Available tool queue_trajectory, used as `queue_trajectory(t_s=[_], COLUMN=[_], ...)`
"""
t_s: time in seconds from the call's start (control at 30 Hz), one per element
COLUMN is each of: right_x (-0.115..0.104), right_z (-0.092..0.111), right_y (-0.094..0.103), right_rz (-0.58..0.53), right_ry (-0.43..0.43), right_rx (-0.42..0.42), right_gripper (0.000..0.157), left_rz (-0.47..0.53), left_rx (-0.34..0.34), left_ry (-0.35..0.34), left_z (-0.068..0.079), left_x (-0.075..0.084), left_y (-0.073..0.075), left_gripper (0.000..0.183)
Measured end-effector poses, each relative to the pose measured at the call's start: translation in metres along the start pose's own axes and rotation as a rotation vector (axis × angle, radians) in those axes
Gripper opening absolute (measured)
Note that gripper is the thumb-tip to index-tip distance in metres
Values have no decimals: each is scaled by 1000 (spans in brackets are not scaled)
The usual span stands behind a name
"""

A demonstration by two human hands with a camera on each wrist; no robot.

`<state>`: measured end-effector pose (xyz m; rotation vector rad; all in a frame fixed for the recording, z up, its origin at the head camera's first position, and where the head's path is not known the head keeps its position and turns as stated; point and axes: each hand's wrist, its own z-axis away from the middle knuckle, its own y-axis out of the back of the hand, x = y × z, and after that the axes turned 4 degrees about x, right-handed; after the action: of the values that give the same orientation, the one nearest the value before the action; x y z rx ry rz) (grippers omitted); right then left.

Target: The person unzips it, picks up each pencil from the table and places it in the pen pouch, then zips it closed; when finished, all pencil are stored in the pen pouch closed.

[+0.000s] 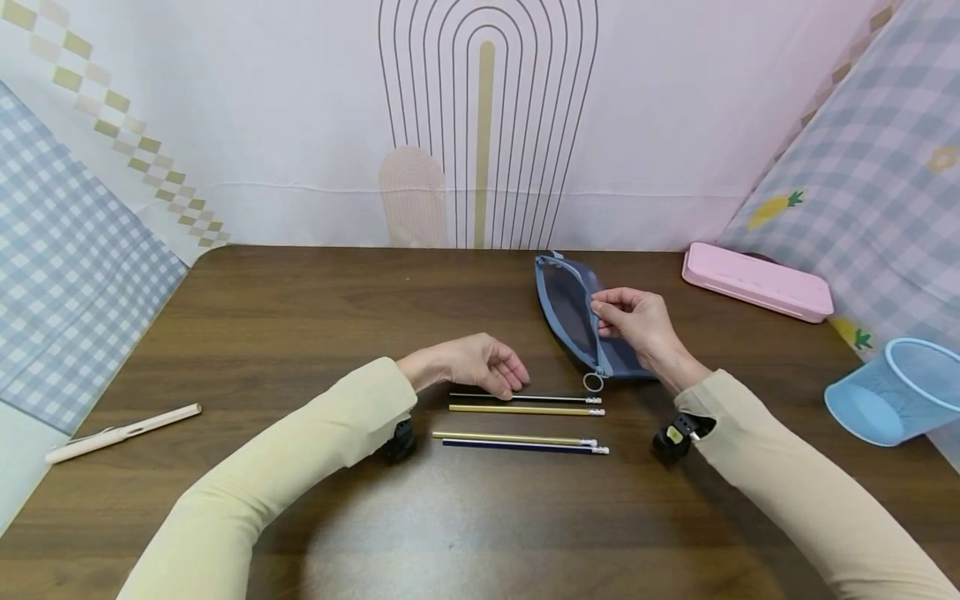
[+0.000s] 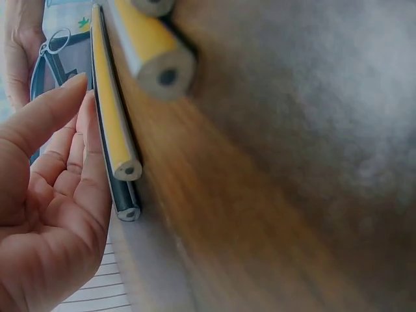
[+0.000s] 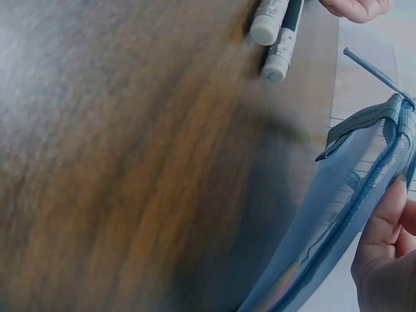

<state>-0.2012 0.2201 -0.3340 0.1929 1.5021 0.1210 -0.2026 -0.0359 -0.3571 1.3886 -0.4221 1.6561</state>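
The pouch (image 1: pixel 618 357) is unzipped, its edge pinched in the right hand (image 1: pixel 637 321); 4 pencils (image 1: pixel 517 409) lie outside on the bench (image 1: pixel 322 308), the left hand (image 1: pixel 483 362) beside them, fingertips apart.

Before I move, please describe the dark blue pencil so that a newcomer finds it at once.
On the brown table, four pencils lie before the person. The dark blue pencil is nearest, beside a golden pencil; the other dark pencil is farthest, by the left hand.
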Motion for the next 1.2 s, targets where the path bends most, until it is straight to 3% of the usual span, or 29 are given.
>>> queue_trajectory(t_s=[0.3, 0.53, 0.77, 0.97, 1.1, 1.2], right_x=[-3, 0, 1, 1, 1, 2], right_z=[2, 0, 0, 0, -1, -1], right_y=[2, 1, 2, 1, 1, 1], right_rz=[14, -65, -64, -53, -40, -52], right_ry=[-16, 8, 19, 16, 13, 12], right_rx=[-5, -2, 0, 0, -2, -3], right_gripper=[29, 7, 8, 9, 13, 11], left_rz=[-165, -390, -524, -499, -374, -250], left_rx=[16, 56, 85, 18, -67, -86], left_ry=[-55, -103, -103, -78, -23, 34], left_z=[1, 3, 5, 7, 11, 14], left_x=[1, 8, 11, 9, 10, 13], left_y=[-2, -3, -2, 9, 23, 34], left_gripper=[28, 24, 19, 18, 19, 20])
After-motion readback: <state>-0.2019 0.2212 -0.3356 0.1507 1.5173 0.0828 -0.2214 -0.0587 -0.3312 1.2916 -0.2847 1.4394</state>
